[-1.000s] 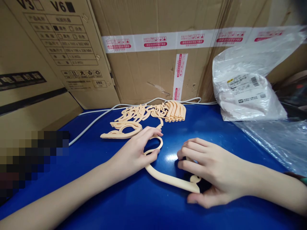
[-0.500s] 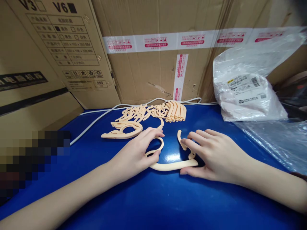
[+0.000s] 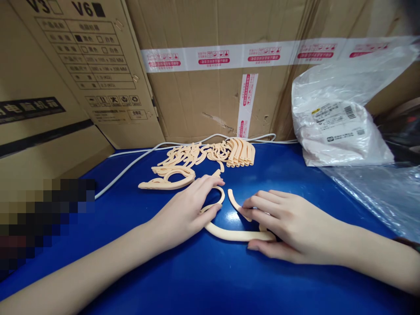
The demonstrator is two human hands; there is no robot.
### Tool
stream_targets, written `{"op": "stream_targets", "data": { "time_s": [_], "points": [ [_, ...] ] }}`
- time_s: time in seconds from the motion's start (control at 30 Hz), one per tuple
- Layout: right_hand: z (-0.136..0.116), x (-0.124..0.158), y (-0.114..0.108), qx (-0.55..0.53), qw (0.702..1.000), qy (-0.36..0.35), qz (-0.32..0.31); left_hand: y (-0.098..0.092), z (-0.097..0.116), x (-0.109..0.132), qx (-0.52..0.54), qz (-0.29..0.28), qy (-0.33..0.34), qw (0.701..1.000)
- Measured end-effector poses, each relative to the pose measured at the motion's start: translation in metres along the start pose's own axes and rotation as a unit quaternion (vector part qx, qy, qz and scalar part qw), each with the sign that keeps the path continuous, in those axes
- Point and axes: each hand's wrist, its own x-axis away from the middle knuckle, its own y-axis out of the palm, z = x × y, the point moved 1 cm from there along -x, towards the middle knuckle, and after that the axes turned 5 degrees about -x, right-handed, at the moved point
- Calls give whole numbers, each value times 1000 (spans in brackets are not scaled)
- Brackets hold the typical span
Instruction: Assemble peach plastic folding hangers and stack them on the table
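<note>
A beige plastic folding hanger [image 3: 236,235], made of curved pieces, lies between my hands on the blue tabletop [image 3: 210,280]. My left hand [image 3: 200,203] is closed around its looped left side, with the thumb and fingertips on the ring. My right hand [image 3: 278,223] grips the right end, the thumb on the long lower arm and the fingers over a thin curved piece [image 3: 234,200] that points up and left. The joint under the right fingers is mostly hidden.
Behind my left hand lies a folded beige hanger [image 3: 167,179]. Farther back are loose curved parts [image 3: 187,154] and a neat row of curved arms [image 3: 241,152]. A white cable [image 3: 131,164] runs along cardboard boxes [image 3: 197,100]. A plastic bag [image 3: 344,131] sits at right.
My right hand has moved slightly toward me, and the long arm's right end came down with it. The thin curved piece has swung left toward my left hand, which stays nearly still.
</note>
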Motion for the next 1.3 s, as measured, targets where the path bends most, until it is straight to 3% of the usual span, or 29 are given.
{"op": "stream_targets", "data": {
  "time_s": [0.63,1.3],
  "points": [
    [-17,1,3,-26,994,-103,-3,1,1,-1,3,-17,-16,1000],
    [-13,-1,1,-44,995,-82,-25,-4,7,0,-17,-35,7,999]
  ]
}}
